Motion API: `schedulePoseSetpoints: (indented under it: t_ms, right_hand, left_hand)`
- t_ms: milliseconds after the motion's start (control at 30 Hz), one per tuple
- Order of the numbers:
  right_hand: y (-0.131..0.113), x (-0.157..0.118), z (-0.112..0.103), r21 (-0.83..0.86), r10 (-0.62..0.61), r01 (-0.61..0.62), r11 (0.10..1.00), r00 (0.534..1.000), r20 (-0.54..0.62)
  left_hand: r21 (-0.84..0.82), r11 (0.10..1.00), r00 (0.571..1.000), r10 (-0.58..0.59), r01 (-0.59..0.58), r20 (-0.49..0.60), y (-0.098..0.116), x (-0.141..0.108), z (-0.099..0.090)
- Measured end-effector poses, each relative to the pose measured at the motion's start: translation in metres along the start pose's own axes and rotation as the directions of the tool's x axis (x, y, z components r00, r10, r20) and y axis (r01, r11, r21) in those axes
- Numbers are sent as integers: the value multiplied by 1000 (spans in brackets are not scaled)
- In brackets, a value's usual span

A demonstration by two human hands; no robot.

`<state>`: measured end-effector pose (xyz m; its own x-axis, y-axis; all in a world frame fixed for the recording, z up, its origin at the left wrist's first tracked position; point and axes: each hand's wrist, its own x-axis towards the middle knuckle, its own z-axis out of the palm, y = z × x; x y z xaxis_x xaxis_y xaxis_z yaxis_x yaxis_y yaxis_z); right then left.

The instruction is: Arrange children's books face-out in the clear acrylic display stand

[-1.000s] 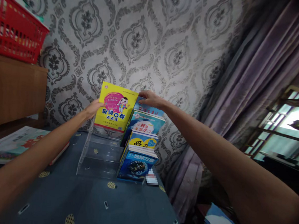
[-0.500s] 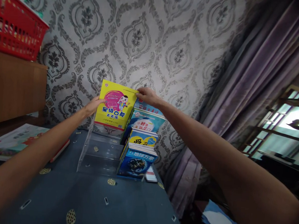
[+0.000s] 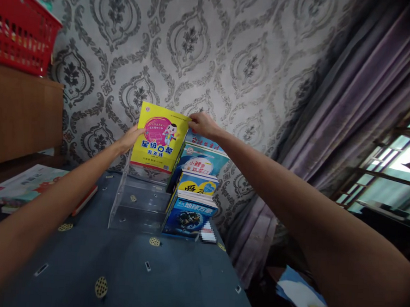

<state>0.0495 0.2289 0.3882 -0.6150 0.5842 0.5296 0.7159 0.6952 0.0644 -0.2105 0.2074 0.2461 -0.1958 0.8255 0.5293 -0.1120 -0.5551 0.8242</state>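
Sitting on the wooden cabinet (image 3: pixel 23 114) at far left, there's a red plastic basket (image 3: pixel 23 31). Below that, a few books (image 3: pixel 29 182) lie flat on the cloth-covered worktop (image 3: pixel 169 281), partly hidden by the left forearm.

Next over is the left hand (image 3: pixel 131 139), fingers gripping the left edge of a yellow book (image 3: pixel 159 137), thumb on the cover and the rest tucked out of sight behind. The book's upright at the back left of a clear stepped rack (image 3: pixel 141 198), cover facing the camera, lettering right way up. Long axis is close to vertical, just tipping a bit so the top goes rightward. Honestly can't tell if the bottom edge rests on anything.

Then the right hand (image 3: pixel 205 124), fingers closed on the book's top right corner, wrist above the neighbouring blue book (image 3: pixel 205 141). That one heads the rack's right column, and stepping down in front of it are a teal book (image 3: pixel 208 160), a blue-and-yellow one (image 3: pixel 196 185) and a dark blue one with a globe picture (image 3: pixel 189 219), all upright, covers forward. Just beside the last is a pixelated patch, no idea what's under it.

Far right: purple-grey curtain (image 3: pixel 349 111), then a window (image 3: pixel 395 160).
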Motion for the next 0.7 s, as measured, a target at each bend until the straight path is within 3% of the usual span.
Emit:
schedulePoseSetpoints:
  t_ms: [333,700]
  right_hand:
    - [-3,-1,-4,-15,8,-7,1000,1000,26]
    - [-3,-7,-6,10,-15,14,1000,1000,22]
  left_hand:
    - [-12,1000,999,-25,24,-28,1,-3,-1]
    - [4,1000,999,25,-25,-46,5,-1,-2]
